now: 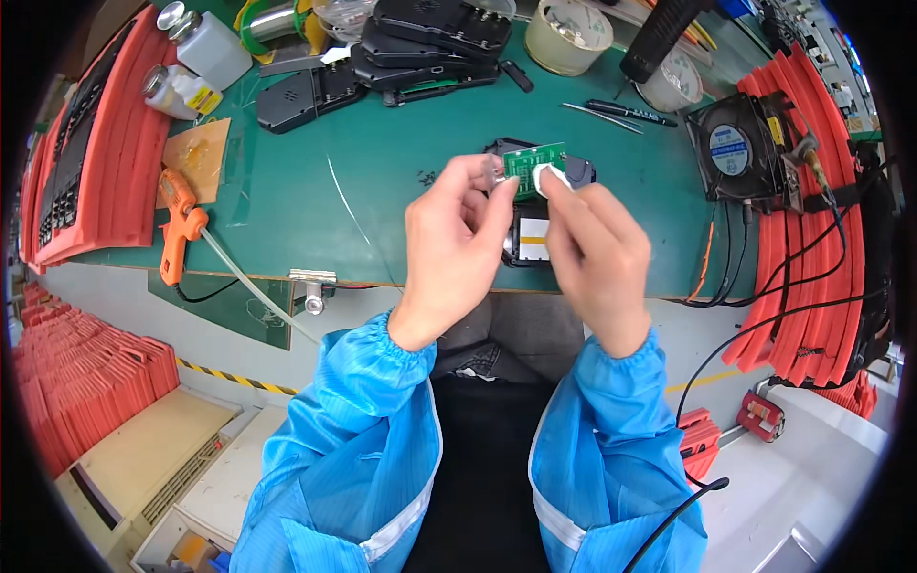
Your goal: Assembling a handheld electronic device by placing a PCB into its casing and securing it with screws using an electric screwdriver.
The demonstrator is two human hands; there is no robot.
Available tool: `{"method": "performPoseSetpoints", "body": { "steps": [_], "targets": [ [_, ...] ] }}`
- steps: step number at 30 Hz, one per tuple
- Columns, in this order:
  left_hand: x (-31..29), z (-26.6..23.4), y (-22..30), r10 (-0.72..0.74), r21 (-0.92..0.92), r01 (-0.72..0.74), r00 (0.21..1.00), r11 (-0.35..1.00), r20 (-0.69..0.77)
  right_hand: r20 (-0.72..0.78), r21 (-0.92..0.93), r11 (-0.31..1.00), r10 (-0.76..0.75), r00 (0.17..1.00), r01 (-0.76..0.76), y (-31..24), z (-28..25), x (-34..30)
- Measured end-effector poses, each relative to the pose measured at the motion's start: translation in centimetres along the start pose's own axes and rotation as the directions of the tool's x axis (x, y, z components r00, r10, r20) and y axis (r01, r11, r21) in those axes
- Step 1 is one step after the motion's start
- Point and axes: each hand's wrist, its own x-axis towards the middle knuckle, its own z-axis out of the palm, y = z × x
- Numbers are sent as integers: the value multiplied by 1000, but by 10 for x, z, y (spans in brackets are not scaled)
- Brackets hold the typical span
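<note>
Green circuit board [523,160], just one: our left hand [454,234] clamps its left end between thumb and fingers, over black casing [511,250] on the table [315,210]. Our right hand [604,250] pinches one white pad [545,180] at its face. Around us we count one orange glue gun [181,222], one black fan [731,150] and two tape rolls [571,40].

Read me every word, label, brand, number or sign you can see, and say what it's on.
Nothing quoted: I don't copy printed text.
Round blue label on the square black fan: small, blurred print.
Yellow label on the small white plastic bottle: too small to read.
Green rectangular circuit board: pale marks, illegible.
</note>
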Motion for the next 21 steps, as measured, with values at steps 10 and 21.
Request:
{"method": "performPoseSetpoints", "body": {
  "steps": [10, 21],
  "targets": [
    [1, -2, 3, -11, -28, 11, 1000, 1000, 0, 13, -137, 984, -114, 993, 115, 4, 12, -12],
    [-1, -7, 8, -53, 64, 50, 998, 997, 44, 23, -192, 974, -119, 993, 121, 7, 5, -11]
  ]
}}
